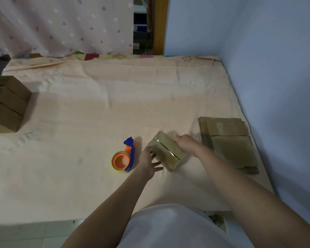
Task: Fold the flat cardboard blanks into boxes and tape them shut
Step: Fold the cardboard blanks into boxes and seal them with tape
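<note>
A small folded cardboard box (166,151) with shiny tape along its top seam lies tilted on the bed sheet, between my two hands. My right hand (185,143) grips its far right side. My left hand (149,162) rests against its near left side with the fingers spread. Just left of my left hand lies a blue and orange tape dispenser (123,158) holding a roll of clear tape. A stack of flat cardboard blanks (229,142) lies to the right of the box, near the wall.
Several finished brown boxes (6,102) are stacked at the left edge of the bed (97,104). A blue wall (276,68) runs along the right side. A dotted curtain (61,24) hangs behind the bed. Tiled floor shows at the bottom left.
</note>
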Motion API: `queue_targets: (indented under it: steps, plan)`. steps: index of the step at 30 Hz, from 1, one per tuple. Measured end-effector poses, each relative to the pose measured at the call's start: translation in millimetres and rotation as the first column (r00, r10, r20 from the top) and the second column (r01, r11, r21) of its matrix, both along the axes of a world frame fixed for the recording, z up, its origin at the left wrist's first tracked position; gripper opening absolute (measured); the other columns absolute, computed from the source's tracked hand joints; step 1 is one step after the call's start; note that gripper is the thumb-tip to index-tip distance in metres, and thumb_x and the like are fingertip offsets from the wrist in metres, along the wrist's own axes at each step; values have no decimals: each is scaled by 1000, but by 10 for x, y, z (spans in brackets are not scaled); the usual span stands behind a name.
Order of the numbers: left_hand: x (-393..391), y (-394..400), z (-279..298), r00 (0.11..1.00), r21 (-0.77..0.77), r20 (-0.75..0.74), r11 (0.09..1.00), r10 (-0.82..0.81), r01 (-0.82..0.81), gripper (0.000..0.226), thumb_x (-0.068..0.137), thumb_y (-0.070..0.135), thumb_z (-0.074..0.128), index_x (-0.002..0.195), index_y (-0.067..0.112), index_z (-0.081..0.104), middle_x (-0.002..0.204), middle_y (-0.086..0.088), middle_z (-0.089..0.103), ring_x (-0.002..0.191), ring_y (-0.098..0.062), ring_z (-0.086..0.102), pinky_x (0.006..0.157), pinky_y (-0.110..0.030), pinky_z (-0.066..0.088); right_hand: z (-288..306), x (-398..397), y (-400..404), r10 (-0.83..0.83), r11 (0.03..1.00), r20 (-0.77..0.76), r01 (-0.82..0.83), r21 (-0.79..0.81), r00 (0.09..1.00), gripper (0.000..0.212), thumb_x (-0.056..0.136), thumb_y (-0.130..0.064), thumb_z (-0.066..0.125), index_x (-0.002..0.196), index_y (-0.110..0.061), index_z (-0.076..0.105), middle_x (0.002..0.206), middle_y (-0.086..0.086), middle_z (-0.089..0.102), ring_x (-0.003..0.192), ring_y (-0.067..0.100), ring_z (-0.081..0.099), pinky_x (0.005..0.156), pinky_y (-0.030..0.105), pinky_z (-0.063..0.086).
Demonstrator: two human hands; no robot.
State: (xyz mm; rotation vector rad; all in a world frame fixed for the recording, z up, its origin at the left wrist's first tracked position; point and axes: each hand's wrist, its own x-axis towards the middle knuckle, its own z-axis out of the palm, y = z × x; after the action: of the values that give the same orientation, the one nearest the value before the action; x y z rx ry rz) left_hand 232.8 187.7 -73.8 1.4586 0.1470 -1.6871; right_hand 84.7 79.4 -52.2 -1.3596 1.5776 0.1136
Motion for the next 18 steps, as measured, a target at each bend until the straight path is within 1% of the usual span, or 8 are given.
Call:
queue_targets:
  steps: [2, 5, 7, 9, 11, 13, 15, 18]
  plan:
    - [-49, -132, 20, 990, -33, 106, 995, -92, 96, 41, 100, 34, 41, 136, 17, 50, 138, -3, 54, 114, -36, 57, 76, -46, 53, -69, -89, 23, -210, 974, 124, 195, 117, 970, 51, 105, -50, 38, 129, -11, 60, 126, 9, 65, 113, 25, 61, 100, 40, 50]
    - [-92, -326, 66, 946, -78, 228, 965, -228, 252, 34, 100, 16, 40, 127, 25, 58, 129, -1, 60, 113, -31, 58, 78, -44, 52, -40, -221, 142, -427, 894, 240, 367, 257, 872, 34, 108, -42, 37, 114, -19, 61, 107, 4, 69, 96, 19, 65, 75, 33, 54]
    - [-99, -419, 108, 905, -100, 298, 932, -305, 347, 44, 96, 1, 36, 120, 27, 62, 113, -1, 66, 100, -27, 59, 77, -40, 51, -79, -294, 188, -493, 859, 264, 415, 299, 829, 32, 108, -41, 37, 108, -20, 61, 98, 3, 68, 91, 18, 64, 70, 30, 52]
    - [-74, -507, 122, 865, -83, 340, 904, -370, 419, 53, 94, -6, 34, 126, 26, 61, 101, -1, 65, 87, -25, 56, 72, -36, 51, -117, -328, 224, -542, 832, 279, 461, 307, 793, 31, 108, -39, 38, 108, -18, 61, 99, 3, 67, 90, 18, 63, 70, 29, 50]
    - [-35, -588, 105, 828, -59, 368, 878, -422, 474, 55, 94, -7, 35, 134, 23, 58, 95, 0, 64, 80, -23, 55, 66, -33, 50, -168, -334, 269, -543, 835, 274, 477, 273, 794, 29, 108, -36, 40, 114, -18, 62, 110, 4, 68, 96, 18, 63, 77, 31, 51]
    - [0, -630, 89, 798, -51, 393, 855, -457, 515, 56, 94, -8, 36, 139, 21, 54, 93, 2, 64, 75, -21, 55, 63, -32, 49, -172, -318, 328, -492, 870, 294, 452, 198, 819, 20, 107, -30, 45, 115, -24, 63, 109, -1, 69, 95, 14, 64, 78, 28, 52]
    - [20, -631, 94, 781, -61, 415, 842, -467, 535, 54, 97, -6, 38, 142, 20, 50, 94, 2, 63, 76, -20, 56, 66, -33, 50, -204, -302, 351, -361, 931, 293, 360, 58, 886, 16, 102, -25, 55, 114, -31, 65, 108, -4, 70, 97, 12, 64, 85, 30, 54]
    - [3, -586, 103, 781, -55, 434, 852, -449, 521, 49, 101, 1, 45, 146, 19, 45, 95, 3, 63, 89, -22, 61, 77, -38, 55, -275, -221, 391, -191, 973, 174, 209, -94, 966, 28, 91, -27, 70, 119, -23, 71, 113, 0, 72, 107, 19, 65, 98, 37, 52]
